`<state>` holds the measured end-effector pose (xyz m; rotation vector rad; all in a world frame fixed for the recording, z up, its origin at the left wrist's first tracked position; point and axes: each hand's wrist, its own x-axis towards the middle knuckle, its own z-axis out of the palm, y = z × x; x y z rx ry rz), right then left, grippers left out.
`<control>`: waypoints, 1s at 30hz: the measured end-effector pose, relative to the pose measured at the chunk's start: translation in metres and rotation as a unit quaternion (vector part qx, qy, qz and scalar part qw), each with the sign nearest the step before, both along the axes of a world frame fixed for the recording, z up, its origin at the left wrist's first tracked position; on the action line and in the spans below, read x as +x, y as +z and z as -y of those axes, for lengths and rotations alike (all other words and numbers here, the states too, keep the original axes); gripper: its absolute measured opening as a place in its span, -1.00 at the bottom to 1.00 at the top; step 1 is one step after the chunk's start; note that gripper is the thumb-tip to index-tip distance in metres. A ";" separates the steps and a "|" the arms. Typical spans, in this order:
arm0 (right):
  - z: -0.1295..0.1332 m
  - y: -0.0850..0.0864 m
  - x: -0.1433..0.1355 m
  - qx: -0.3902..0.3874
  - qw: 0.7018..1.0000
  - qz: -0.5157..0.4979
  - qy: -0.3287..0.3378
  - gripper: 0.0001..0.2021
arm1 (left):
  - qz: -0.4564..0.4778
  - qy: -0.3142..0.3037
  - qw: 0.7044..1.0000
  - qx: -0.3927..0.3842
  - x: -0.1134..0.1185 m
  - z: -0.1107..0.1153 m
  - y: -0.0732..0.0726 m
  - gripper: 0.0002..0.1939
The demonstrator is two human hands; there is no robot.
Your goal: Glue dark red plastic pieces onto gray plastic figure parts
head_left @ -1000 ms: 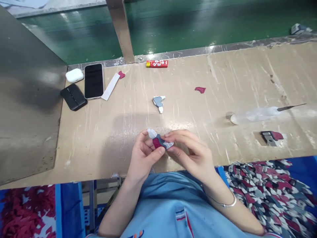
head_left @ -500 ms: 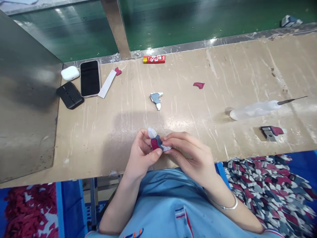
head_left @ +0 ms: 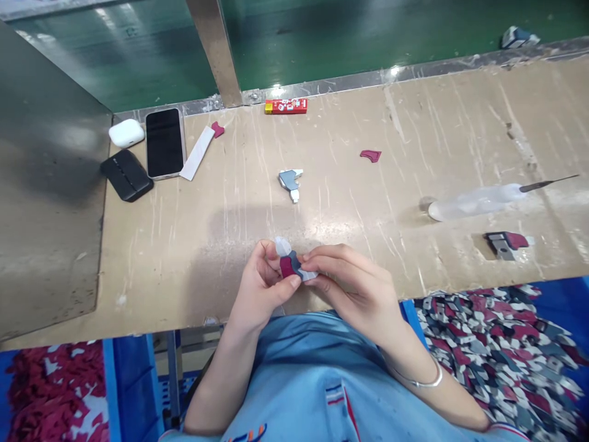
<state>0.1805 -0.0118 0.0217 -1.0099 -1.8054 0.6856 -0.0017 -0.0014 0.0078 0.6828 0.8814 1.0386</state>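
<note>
Between both hands, above the front of the bench, is a small plastic part (head_left: 289, 266) in grey, maroon and white. My left hand (head_left: 267, 285) grips its left side, thumb pressed along the lower edge. The fingers and thumb of my right hand (head_left: 352, 282) pinch its right end, covering some of it. Farther back on the bench lies a similar grey and white part (head_left: 289, 183) with no maroon piece on it. A loose maroon piece (head_left: 370, 156) lies to the right of that.
On the right are a clear squeeze bottle with a needle tip (head_left: 476, 202) and another assembled part (head_left: 507, 244). Back left hold a phone (head_left: 164, 144), white case (head_left: 126, 133) and black box (head_left: 127, 175). Blue bins of maroon pieces (head_left: 55, 393) and assembled parts (head_left: 501, 356) flank me below.
Both hands keep nearly the same grip and place on the part. The view has shifted slightly; nothing on the bench has visibly been moved.
</note>
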 end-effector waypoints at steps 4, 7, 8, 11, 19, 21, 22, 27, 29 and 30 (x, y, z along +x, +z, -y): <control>0.001 0.000 0.001 0.009 1.000 0.021 0.000 -0.75 | -0.003 -0.002 1.000 -0.002 0.001 0.000 0.000 -0.30; 0.001 -0.001 -0.001 0.016 1.000 0.013 -0.010 -0.76 | 0.004 -0.009 1.000 -0.011 0.000 0.000 0.003 -0.34; 0.001 -0.002 -0.001 0.018 1.000 0.009 -0.017 -0.78 | 0.012 -0.016 1.000 -0.020 0.000 0.000 0.004 -0.37; 0.002 -0.005 -0.003 0.017 0.999 0.000 -0.048 -0.81 | 0.035 -0.042 0.997 -0.049 -0.002 0.000 0.008 -0.41; 0.009 -0.010 -0.005 -0.037 0.994 -0.071 -0.072 -0.82 | -0.001 0.003 1.000 0.023 0.000 0.004 0.006 -0.66; 0.011 -0.011 -0.007 -0.088 0.985 -0.129 -0.068 -0.72 | -0.049 0.027 0.995 0.078 0.000 0.006 0.008 -0.78; 0.012 -0.011 -0.007 -0.117 0.978 -0.159 -0.064 -0.65 | -0.080 0.034 0.990 0.110 0.000 0.007 0.009 -0.81; 0.009 -0.007 -0.008 -0.219 0.947 -0.223 -0.071 -0.68 | -0.161 0.052 0.964 0.206 0.000 0.012 0.008 -0.64; 0.007 -0.006 -0.009 -0.214 0.949 -0.212 -0.094 -0.79 | -0.151 0.067 0.969 0.182 0.002 0.013 0.007 -0.55; 0.007 -0.006 -0.009 -0.204 0.950 -0.212 -0.104 -0.81 | -0.148 0.072 0.972 0.168 0.003 0.013 0.007 -0.55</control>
